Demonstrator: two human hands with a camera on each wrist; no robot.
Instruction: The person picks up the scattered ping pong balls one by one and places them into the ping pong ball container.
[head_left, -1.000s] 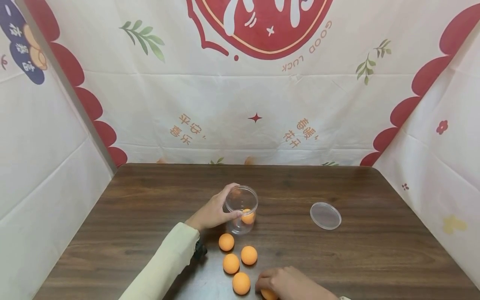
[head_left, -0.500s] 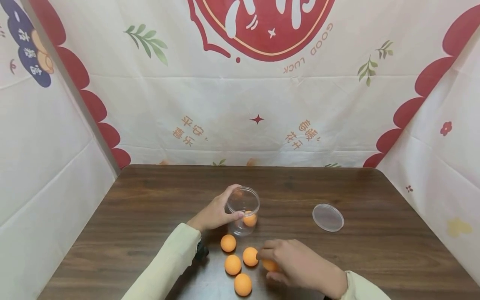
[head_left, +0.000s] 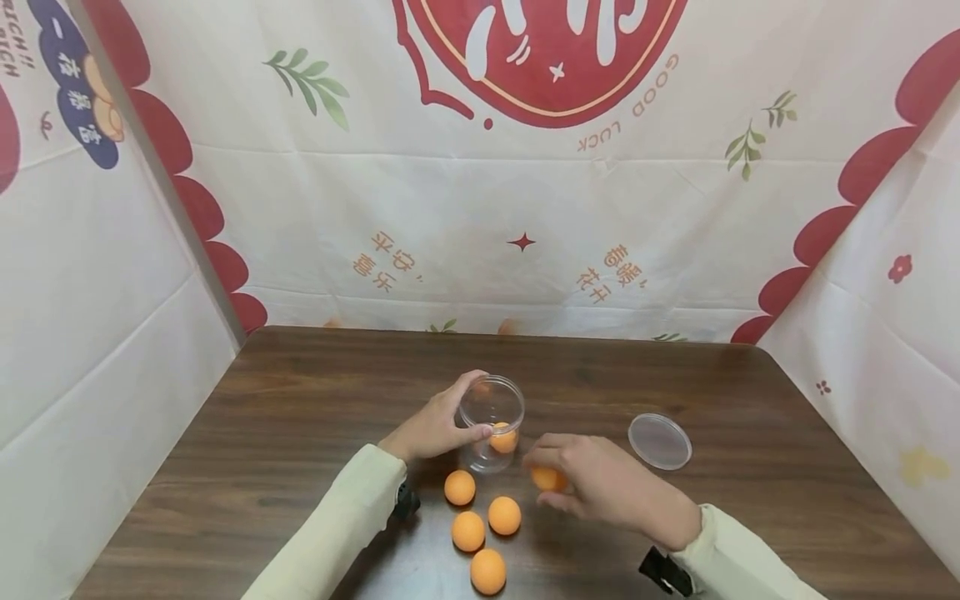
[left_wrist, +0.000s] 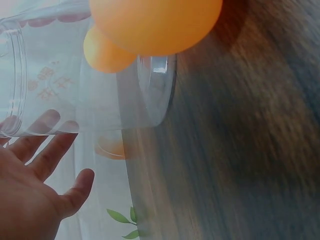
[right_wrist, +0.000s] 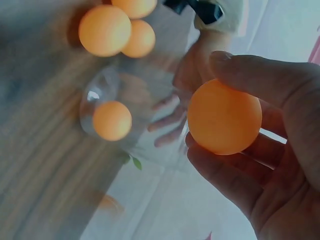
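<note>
A clear plastic jar (head_left: 480, 454) stands uncapped near the middle of the table, with one orange ping-pong ball (head_left: 504, 438) inside. My left hand (head_left: 432, 423) grips the jar near its rim from the left, thumb across the front. Just right of the jar, my right hand (head_left: 600, 483) holds another ping-pong ball (right_wrist: 225, 117) between thumb and fingers, as the right wrist view shows. Several loose ping-pong balls (head_left: 468, 532) lie on the table in front of the jar. In the left wrist view one of these balls (left_wrist: 157, 22) looms large before the jar (left_wrist: 100, 107).
A clear round lid (head_left: 660, 442) lies flat on the brown wooden table (head_left: 337, 383), right of the jar. Printed white cloth (head_left: 465, 208) hangs behind the table and along both sides. A black wrist device (head_left: 666, 572) sits at the right sleeve.
My right hand has picked up a ping-pong ball near the front edge and carried it forward to beside the jar. The left hand stays on the jar; the view has shifted slightly.
</note>
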